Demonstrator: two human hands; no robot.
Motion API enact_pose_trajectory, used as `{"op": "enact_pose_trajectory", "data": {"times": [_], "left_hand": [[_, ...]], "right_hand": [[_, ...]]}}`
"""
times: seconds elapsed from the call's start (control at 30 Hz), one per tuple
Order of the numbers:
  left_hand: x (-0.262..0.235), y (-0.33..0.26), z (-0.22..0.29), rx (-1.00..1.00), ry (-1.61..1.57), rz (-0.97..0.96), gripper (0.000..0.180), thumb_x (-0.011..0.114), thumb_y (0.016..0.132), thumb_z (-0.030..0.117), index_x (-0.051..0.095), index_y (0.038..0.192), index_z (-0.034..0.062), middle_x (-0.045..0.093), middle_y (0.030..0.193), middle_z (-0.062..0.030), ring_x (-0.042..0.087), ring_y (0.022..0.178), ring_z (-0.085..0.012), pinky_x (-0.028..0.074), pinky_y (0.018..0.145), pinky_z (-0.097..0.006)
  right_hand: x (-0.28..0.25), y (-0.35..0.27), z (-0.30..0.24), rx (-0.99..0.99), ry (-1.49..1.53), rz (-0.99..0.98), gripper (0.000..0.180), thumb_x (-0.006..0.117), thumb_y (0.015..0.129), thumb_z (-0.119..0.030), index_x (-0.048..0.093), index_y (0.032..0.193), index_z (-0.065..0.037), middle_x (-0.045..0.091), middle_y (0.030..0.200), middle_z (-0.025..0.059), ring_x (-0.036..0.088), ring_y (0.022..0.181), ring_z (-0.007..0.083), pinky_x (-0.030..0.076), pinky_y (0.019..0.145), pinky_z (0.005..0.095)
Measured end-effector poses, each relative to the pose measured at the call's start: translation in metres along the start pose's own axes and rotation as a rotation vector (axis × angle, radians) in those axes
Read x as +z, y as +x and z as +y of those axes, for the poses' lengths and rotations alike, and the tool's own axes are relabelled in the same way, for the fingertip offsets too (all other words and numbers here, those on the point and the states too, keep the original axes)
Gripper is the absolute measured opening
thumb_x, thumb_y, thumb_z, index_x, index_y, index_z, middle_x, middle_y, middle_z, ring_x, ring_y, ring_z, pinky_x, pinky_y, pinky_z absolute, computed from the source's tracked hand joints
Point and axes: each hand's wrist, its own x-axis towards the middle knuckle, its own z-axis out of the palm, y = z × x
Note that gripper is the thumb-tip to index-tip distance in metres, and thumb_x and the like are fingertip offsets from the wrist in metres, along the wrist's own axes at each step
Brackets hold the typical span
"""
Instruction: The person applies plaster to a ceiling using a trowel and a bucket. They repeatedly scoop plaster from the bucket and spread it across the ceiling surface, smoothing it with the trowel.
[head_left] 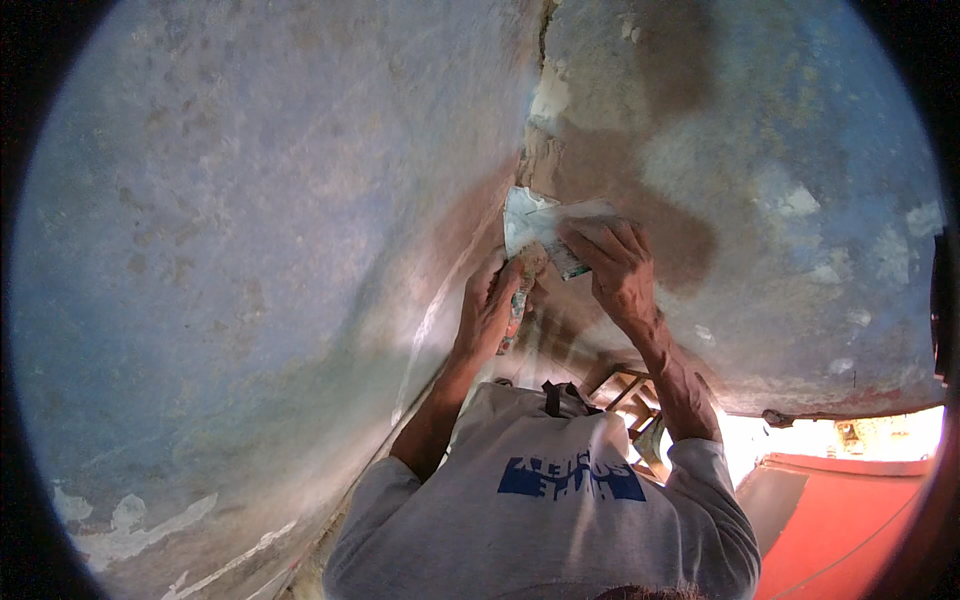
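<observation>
My left hand [488, 300] is wrapped around the stained handle of a putty knife [515, 308]. Its broad blade points up and carries pale putty [525, 212]. Close on the right, my right hand [622, 268] grips a thin, flat spreader [585, 210] by its edge, fingers over the top. The two tools overlap or meet just below a cracked seam [543, 150], which has patches of filler along it. Whether either blade touches the wall there I cannot tell. My fingertips are partly hidden behind the tools.
Worn blue-grey surfaces rise on the left [230, 250] and right [800, 280], meeting at the seam. Pale filler patches [795, 200] dot them. At lower right are a bright opening, a red panel [850, 525] and a wooden frame [625, 390] behind my right forearm.
</observation>
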Motion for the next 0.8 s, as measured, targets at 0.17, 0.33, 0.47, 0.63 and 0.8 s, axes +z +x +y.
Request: {"op": "enact_pose_trajectory", "data": {"times": [0.17, 0.33, 0.47, 0.63, 0.8], "left_hand": [[-0.004, 0.003, 0.006, 0.009, 0.115, 0.081, 0.034, 0.047, 0.100, 0.031, 0.054, 0.116, 0.0023, 0.063, 0.089, -0.0048, 0.057, 0.064, -0.0104, 0.047, 0.056, -0.027], [-0.017, 0.000, 0.005, 0.047, -0.129, 0.135, 0.035, 0.049, 0.099, 0.032, 0.054, 0.118, 0.0027, 0.064, 0.092, -0.0061, 0.062, 0.072, -0.0133, 0.048, 0.061, -0.028], [-0.024, -0.007, -0.023, 0.044, -0.139, 0.198, 0.035, 0.047, 0.100, 0.031, 0.053, 0.117, 0.0012, 0.065, 0.095, -0.0075, 0.063, 0.074, -0.0145, 0.048, 0.062, -0.028], [-0.014, -0.023, -0.060, -0.079, -0.265, 0.313, 0.030, 0.050, 0.098, 0.024, 0.054, 0.118, 0.0011, 0.067, 0.091, -0.0100, 0.066, 0.073, -0.0161, 0.051, 0.060, -0.028], [-0.003, -0.007, -0.099, -0.048, -0.326, 0.426, 0.029, 0.050, 0.098, 0.028, 0.055, 0.111, 0.0028, 0.066, 0.090, -0.0094, 0.065, 0.070, -0.0150, 0.049, 0.057, -0.026]], "right_hand": [[0.008, -0.013, 0.008, 0.041, 0.114, -0.138, 0.037, 0.060, 0.074, 0.003, 0.068, 0.108, -0.010, 0.065, 0.094, 0.0043, 0.059, 0.090, 0.0241, 0.046, 0.084, 0.0383], [-0.006, -0.027, 0.039, 0.726, 0.796, -0.349, 0.024, 0.061, 0.086, -0.008, 0.064, 0.110, -0.005, 0.065, 0.096, 0.0061, 0.059, 0.089, 0.0176, 0.047, 0.080, 0.0343], [-0.036, 0.012, 0.066, 0.630, 0.562, -0.300, 0.024, 0.058, 0.090, -0.010, 0.061, 0.113, -0.005, 0.066, 0.104, 0.0142, 0.062, 0.095, 0.0280, 0.048, 0.084, 0.0406], [-0.064, 0.105, 0.094, -0.256, -0.011, -0.131, 0.038, 0.058, 0.085, -0.004, 0.060, 0.122, -0.014, 0.063, 0.103, 0.0058, 0.058, 0.091, 0.0242, 0.046, 0.081, 0.0391], [-0.044, 0.169, 0.139, -0.680, -0.610, -0.197, 0.054, 0.056, 0.082, -0.008, 0.049, 0.135, -0.020, 0.053, 0.125, 0.0043, 0.049, 0.114, 0.0236, 0.037, 0.097, 0.0457]]}}
